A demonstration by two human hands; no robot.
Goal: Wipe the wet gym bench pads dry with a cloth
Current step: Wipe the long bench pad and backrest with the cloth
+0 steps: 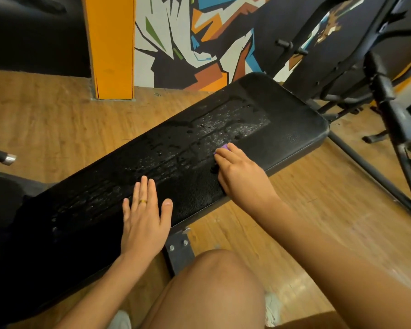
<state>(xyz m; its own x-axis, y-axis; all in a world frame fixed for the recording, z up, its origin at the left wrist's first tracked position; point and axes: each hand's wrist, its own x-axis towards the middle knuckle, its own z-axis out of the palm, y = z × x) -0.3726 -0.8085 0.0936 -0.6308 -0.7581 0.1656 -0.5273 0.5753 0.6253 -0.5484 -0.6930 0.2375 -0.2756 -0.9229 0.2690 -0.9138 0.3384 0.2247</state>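
Bench pad [282,110] is the black one running diagonally through the head view, sitting on a wooden floor [45,115]. It's soaked down the middle, with water drops [223,124] all over that strip, while the pad's right end looks dull and dry. The left grip [145,217] is laid flat on the pad's near edge, fingers straight and wide, holding nothing, with a gold ring [142,201] on one finger. The right grip [240,172] is further toward the pad's right end, fingers curled down onto the surface around a purple cloth [224,146]. Only a little corner of the cloth peeks out at the fingertips, right at the edge of the wet strip. A bare knee [211,293] sits just off the pad's near side. An orange pillar [112,43] and a painted wall [188,39] are beyond the pad's far side.
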